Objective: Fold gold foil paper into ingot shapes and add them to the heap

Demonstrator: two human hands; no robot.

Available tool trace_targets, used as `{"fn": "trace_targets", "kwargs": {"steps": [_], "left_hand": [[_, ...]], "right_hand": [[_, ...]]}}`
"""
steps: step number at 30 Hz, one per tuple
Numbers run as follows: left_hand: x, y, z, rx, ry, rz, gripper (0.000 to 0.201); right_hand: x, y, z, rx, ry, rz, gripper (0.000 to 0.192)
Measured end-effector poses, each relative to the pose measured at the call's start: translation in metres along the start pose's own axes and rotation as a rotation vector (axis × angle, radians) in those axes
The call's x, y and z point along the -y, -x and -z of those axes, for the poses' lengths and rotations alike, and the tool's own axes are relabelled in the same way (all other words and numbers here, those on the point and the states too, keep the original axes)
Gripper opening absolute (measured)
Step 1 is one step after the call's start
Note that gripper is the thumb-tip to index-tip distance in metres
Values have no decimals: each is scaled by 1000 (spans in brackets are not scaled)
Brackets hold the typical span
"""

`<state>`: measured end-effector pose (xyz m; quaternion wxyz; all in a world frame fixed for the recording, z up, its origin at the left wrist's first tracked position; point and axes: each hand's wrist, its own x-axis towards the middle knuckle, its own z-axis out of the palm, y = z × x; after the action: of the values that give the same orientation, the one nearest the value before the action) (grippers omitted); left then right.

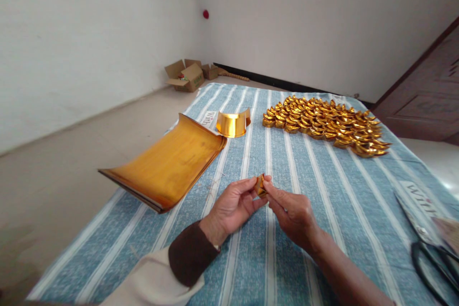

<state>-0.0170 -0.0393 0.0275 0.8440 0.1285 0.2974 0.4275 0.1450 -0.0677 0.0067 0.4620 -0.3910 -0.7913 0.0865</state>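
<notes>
Near the middle of the table, both my hands pinch one small folded gold paper piece (261,185). My left hand (233,204) grips its left side between thumb and fingers. On its right side, the thumb and fingers of my right hand (294,213) press together on it. Beyond my left hand lies a stack of gold paper sheets (168,158) with curled edges. A curved strip of shiny gold paper (233,125) stands at the stack's far right corner. Farther right sit many folded gold paper ingots (319,122), packed close together.
A blue striped cloth (247,253) covers the table. Black-handled scissors (426,244) lie at the right edge, beside a brownish item (448,232) cut off by the frame. An open cardboard box (186,76) stands on the floor beyond the table, by the white walls.
</notes>
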Motion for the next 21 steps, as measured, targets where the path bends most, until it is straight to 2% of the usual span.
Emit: {"fn": "trace_targets", "kwargs": {"steps": [4, 21], "left_hand": [[1, 0, 0, 13, 15, 8, 15], [1, 1, 1, 47, -25, -11, 12]], "right_hand": [[7, -4, 1, -27, -94, -46, 35], [7, -1, -2, -21, -98, -77, 36]]}}
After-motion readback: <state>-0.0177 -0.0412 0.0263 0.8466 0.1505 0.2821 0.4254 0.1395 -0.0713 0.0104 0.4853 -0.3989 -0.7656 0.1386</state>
